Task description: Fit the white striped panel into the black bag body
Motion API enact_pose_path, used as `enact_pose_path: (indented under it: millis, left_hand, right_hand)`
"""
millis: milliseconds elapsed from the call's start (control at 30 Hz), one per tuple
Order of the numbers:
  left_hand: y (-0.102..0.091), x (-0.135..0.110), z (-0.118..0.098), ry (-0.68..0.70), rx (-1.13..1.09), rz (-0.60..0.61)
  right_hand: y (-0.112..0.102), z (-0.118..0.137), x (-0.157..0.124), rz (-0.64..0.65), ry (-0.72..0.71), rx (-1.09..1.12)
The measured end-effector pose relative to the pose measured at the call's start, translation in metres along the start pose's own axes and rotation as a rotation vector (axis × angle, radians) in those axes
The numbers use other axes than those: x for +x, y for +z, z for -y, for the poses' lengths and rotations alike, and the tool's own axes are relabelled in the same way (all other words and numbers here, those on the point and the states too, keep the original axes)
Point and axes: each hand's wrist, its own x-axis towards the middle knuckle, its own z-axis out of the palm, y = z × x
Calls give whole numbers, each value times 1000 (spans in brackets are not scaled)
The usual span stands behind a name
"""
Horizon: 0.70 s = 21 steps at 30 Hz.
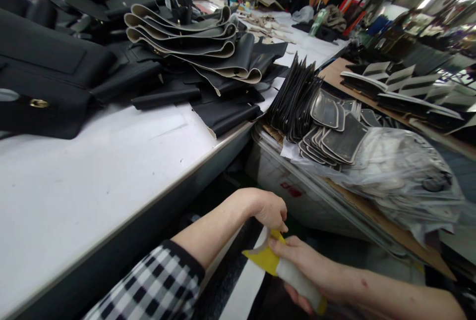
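My right hand [303, 263] is wrapped round a yellow and greyish-white piece [265, 259], with the thumb pressed on its yellow part. Whether this limp-looking piece is a glove, a cloth or something else I cannot tell. Bent downward at the wrist, my left hand [269, 209] has its fingers closed at the upper end of the same piece; the fingertips are partly hidden. Both hands are low, in the gap beside the white table [92, 176]. Beneath them are a white strip [243, 293] and dark material.
Folded black leather-like panels [186, 37] are stacked on the table, near a black piece with a gold clasp [39, 103]. To the right, dark pale-edged panels [344, 137] lie beside a clear plastic bag [409, 176]. Upright black pieces [295, 99] stand behind them.
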Motion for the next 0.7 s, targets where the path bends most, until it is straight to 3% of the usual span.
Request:
enact_pose_path:
  millis: [167, 367, 433, 533, 633, 700]
  left_hand:
    - [-1, 3, -18, -175, 19, -14]
    - [2, 8, -33, -364, 151, -109]
    - [10, 6, -33, -322, 224, -266]
    - [24, -13, -29, -210, 185, -634]
    - [41, -44, -24, -255, -14, -951]
    - [54, -64, -18, -364, -195, -1070]
  right_hand:
    - [11, -8, 5, 38, -71, 105]
    - [31, -7, -5, 40, 70, 154]
    - [34, -17, -14, 108, 72, 105]
    - [28, -41, -29, 135, -116, -11]
    - [8, -50, -39, -165, -426, 33]
    - [-4, -42, -37, -388, -558, 159]
